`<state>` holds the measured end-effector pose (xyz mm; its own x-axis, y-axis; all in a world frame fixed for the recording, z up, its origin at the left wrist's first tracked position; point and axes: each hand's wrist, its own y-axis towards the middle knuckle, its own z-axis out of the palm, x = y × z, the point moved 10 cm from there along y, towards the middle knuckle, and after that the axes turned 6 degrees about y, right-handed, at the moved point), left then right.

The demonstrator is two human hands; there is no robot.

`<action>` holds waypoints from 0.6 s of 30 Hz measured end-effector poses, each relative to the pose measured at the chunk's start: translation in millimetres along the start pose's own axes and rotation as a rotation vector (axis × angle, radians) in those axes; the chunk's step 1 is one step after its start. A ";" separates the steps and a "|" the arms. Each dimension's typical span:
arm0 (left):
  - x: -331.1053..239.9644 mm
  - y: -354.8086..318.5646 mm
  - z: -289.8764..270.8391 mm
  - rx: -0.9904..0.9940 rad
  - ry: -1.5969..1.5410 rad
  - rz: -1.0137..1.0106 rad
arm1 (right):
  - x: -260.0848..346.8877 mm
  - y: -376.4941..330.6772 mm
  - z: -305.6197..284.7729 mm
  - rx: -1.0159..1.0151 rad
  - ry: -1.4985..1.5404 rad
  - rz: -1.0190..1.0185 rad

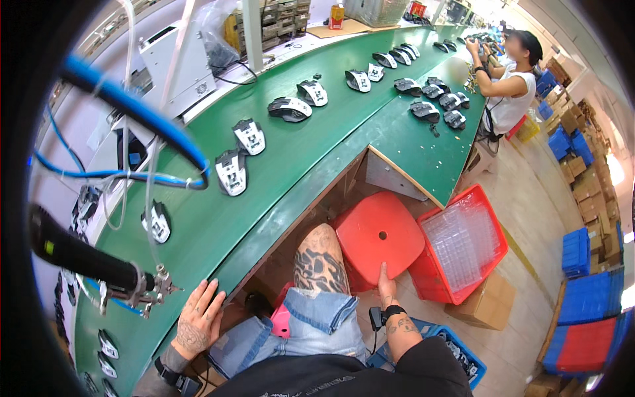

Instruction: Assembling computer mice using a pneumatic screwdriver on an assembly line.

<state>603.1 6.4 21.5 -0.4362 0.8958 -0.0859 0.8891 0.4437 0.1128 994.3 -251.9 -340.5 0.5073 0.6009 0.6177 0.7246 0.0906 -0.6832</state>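
Observation:
My left hand [199,319] rests on the near edge of the green conveyor belt [264,198], fingers stretched out and holding nothing. My right hand [387,290] grips the near rim of a red plastic stool [380,235] with a round hole in its seat; one digit lies on top and the other fingers are mostly hidden. The stool stands beside my bent knee. Black-and-white computer mice [231,172] sit spaced along the belt, the closest to my left hand being a mouse [156,222] beyond the screwdriver.
A black power screwdriver [92,261] with blue hoses hangs at the left. Several dark mice [423,111] lie on a green side table [410,152]. Right of the stool are a red crate [466,241] of clear trays and a cardboard box [486,301]. A co-worker [512,86] sits farther along.

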 end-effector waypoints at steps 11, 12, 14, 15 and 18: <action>4.5 1.1 -15.3 -0.200 -0.153 0.118 | -11.3 18.3 -21.7 0.061 -0.269 -0.096; 6.6 -2.4 -14.4 -0.217 -0.165 0.130 | -9.4 16.7 -22.1 0.006 -0.521 -0.058; 15.1 -14.5 -12.7 -0.205 -0.127 0.125 | 15.1 -5.9 -2.9 -0.020 -0.725 -0.221; 15.9 -28.5 -18.0 -0.234 -0.101 0.102 | 28.2 -26.3 7.5 0.007 -0.775 -0.228; -1.9 -61.2 -39.8 -0.365 -0.223 0.109 | 61.3 -40.4 1.5 0.181 -0.404 -0.284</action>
<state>544.0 -21.4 54.2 -0.2667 0.9278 -0.2608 0.8030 0.3636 0.4722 995.4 -217.6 -275.6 0.0564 0.7878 0.6134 0.6969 0.4089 -0.5892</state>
